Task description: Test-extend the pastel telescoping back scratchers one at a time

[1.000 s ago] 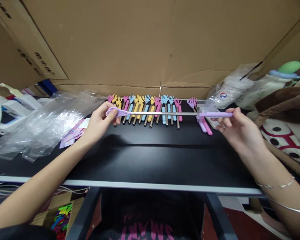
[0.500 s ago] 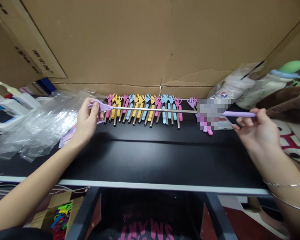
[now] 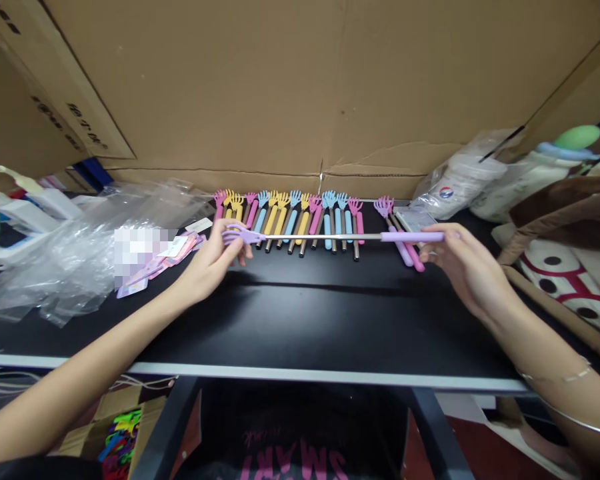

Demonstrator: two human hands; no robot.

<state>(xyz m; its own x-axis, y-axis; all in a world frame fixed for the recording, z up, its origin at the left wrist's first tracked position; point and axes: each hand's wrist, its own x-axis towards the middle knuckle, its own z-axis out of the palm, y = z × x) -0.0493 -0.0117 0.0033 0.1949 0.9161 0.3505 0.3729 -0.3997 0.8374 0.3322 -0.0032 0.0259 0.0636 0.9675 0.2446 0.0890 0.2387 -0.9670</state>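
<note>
I hold a purple telescopic back scratcher (image 3: pixel 325 237) level above the black table (image 3: pixel 300 320). My left hand (image 3: pixel 211 263) pinches its claw head at the left end. My right hand (image 3: pixel 460 263) grips its purple handle at the right end. Its metal rod is partly drawn out between my hands. Behind it lies a row of several pink, yellow and blue back scratchers (image 3: pixel 290 217), claws toward the cardboard. Two more pink and purple ones (image 3: pixel 400 233) lie apart at the right of the row.
A cardboard wall (image 3: pixel 300 93) stands behind the table. Crumpled clear plastic bags (image 3: pixel 75 253) and pink printed cards (image 3: pixel 155 267) lie at the left. White bags (image 3: pixel 460 180) and a patterned bag (image 3: pixel 570 267) crowd the right.
The rod was pulled out longer, my hands wide apart. Now it is pushed in shorter, and both hands have come closer together.
</note>
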